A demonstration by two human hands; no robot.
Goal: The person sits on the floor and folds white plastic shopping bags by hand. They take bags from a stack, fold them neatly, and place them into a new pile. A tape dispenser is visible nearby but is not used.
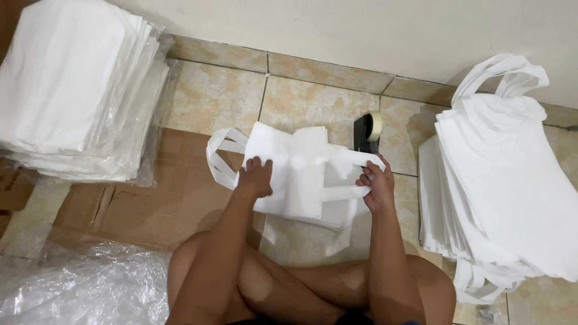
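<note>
- My left hand (255, 177) pressed flat, fingers spread, on the white bag (295, 171) lying on the floor at centre.
- My right hand (376, 183) pinched its handle loop (349, 174) at three o'clock.
- The tape dispenser (367, 131) stood just beyond, at one o'clock.

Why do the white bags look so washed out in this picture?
Head view: bright, even light bleaches the left stack and right stack, hiding folds; soft shadows fall under the folded bag; the crumpled plastic shows glare; focus is fairly sharp, edges slightly bowed.
</note>
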